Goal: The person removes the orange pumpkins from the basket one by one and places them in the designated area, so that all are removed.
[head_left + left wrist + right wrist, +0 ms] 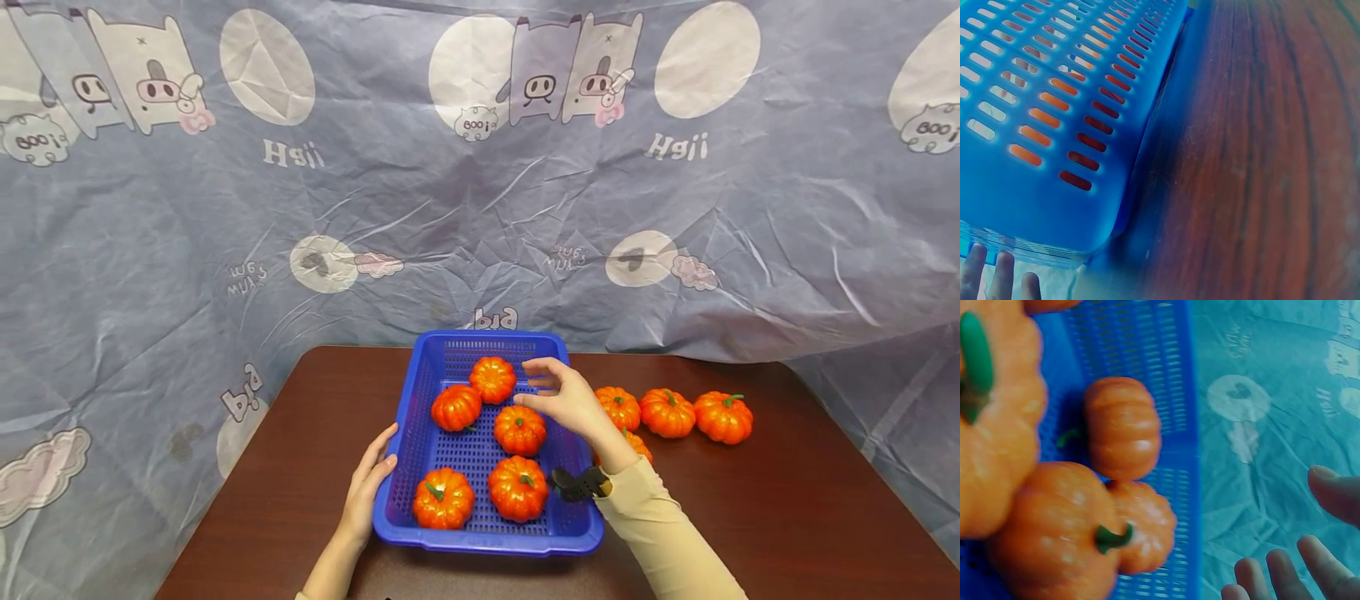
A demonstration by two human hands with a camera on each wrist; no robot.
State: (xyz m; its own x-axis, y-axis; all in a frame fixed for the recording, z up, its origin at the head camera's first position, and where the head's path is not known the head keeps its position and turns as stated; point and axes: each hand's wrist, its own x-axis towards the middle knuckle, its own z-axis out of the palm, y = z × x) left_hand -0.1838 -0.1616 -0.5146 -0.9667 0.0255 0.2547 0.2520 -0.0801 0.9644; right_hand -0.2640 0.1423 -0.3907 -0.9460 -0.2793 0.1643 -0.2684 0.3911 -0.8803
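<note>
A blue plastic basket with slotted walls stands on the table and holds several orange pumpkins, among them one at the front left and one at the back. My left hand lies against the basket's left side, fingers extended near the rim; its fingertips show at the lower left in the left wrist view. Over the basket's right part hovers my right hand, thumb and fingers apart and nothing between them. A pumpkin lies below it. The right wrist view shows its spread fingers.
Right of the basket, more pumpkins lie on the brown table, including one at the far right; my right forearm partly hides another. A printed grey-blue cloth hangs behind the table. A black strap circles my right wrist.
</note>
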